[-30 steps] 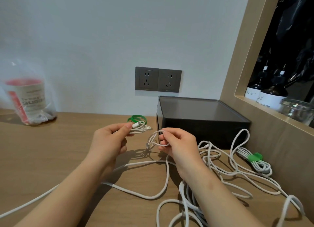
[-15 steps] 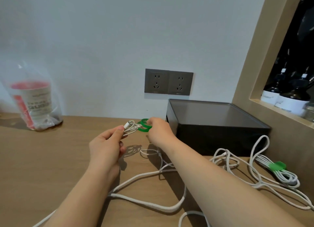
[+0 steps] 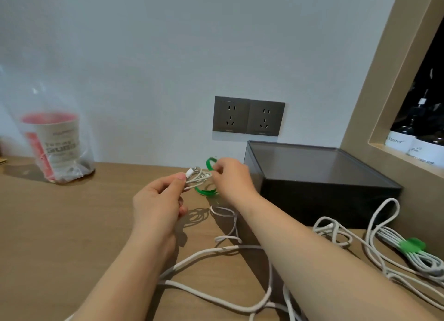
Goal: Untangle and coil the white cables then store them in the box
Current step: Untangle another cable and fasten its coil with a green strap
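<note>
Pinching the coil (image 3: 198,177) above the desk (image 3: 72,224), the left hand (image 3: 156,200) points its long axis rightward at the right hand (image 3: 230,176), which grips a green tie (image 3: 210,163) just beside it, nearer the box (image 3: 324,200) at right.

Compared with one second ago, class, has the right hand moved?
Yes. The right hand went toward the wall, from the front corner of the box to the green tie beside it.

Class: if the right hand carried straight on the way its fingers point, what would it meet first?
The green tie, which the right hand seems to pinch at its fingertips, beside the small cable coil. Beyond it, probably only the wall; depth is unclear.
</note>
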